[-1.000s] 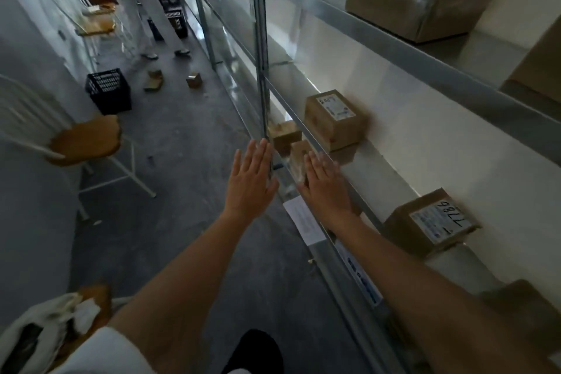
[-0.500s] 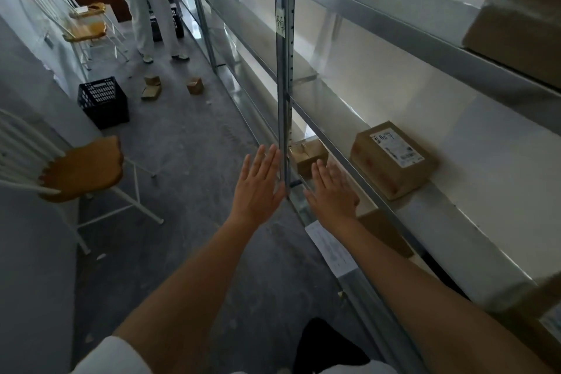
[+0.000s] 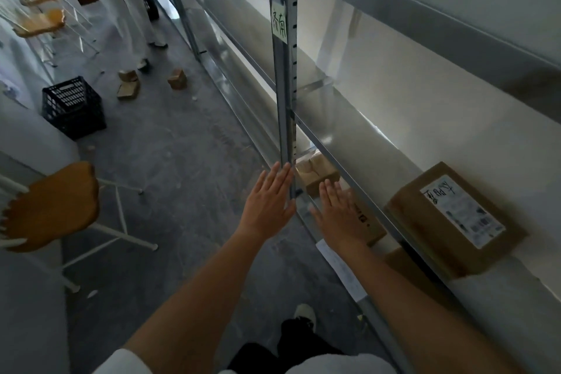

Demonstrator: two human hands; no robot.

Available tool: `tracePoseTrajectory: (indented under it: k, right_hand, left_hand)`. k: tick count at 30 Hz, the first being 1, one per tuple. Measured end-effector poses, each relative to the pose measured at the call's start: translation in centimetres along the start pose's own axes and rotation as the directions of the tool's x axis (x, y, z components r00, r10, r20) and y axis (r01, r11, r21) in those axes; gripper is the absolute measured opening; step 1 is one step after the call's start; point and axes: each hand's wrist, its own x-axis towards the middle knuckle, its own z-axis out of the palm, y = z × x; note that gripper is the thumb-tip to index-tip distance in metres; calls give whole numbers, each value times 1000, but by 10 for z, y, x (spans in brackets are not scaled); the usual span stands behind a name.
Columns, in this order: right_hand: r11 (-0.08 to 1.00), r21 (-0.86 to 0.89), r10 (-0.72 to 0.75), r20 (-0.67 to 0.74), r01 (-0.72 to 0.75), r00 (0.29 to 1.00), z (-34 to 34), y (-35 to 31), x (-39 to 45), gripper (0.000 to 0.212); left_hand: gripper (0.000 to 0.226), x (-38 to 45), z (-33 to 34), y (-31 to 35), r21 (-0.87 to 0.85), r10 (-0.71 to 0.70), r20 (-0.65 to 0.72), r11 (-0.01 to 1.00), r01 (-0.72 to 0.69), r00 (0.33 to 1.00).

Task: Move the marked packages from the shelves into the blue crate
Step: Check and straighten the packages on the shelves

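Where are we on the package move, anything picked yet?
Done: nothing visibly; no blue crate is in view, only a black crate on the floor. In hand: nothing; left hand and right hand are flat and empty, beside the shelf post. Left: the labelled box on the shelf, and small boxes on the lower level.

Brown boxes, grey metal

Brown package point(image 3: 452, 218) bears a white label (black handwriting); pale green note point(image 3: 279, 23) on silver upright point(image 3: 283, 94); black lattice crate point(image 3: 73, 106); ochre chair seat point(image 3: 51, 206)
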Motion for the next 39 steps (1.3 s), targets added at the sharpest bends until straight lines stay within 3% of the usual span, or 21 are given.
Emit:
tracePoseTrajectory:
  k: [9, 16, 21, 23, 28, 32, 34, 39]
  right_hand:
    - [978, 124, 161, 69, -168, 985, 29, -18, 70, 68]
    - [911, 201, 351, 79, -360, 933, 66, -54, 122, 66]
    - [793, 267, 551, 72, -548, 832, 124, -64, 151, 66]
    - [683, 370, 641, 110, -630, 760, 152, -70, 162, 65]
    - [473, 567, 754, 135, -674, 642, 217, -64, 194, 67]
    - [283, 704, 838, 149, -651, 525, 257, -37, 230, 69]
    - [185, 770, 853, 182, -610, 489, 270, -23, 249, 70]
    - [53, 852, 827, 254, -520, 501, 292, 14, 281, 68]
  left_hand:
    - [66, 69, 45, -46, -82, 7, 115, 997, 2, 993]
    - [68, 124, 95, -101, -91, 269, 225, 963, -255, 936]
    - [66, 177, 142, -137, -252, 450, 239, 885, -393, 860]
    - [63, 202, 163, -146, -375, 455, 236, 858, -351, 859]
    - [59, 248, 230, -146, -571, 485, 196, 763, -303, 852]
    - [44, 268, 283, -119, -758, 399, 91, 622, -197, 912]
    - [43, 280, 308, -106, -816, 341, 124, 569, -100, 932]
    - [62, 305, 356, -102, -690, 171, 358, 710, 137, 918]
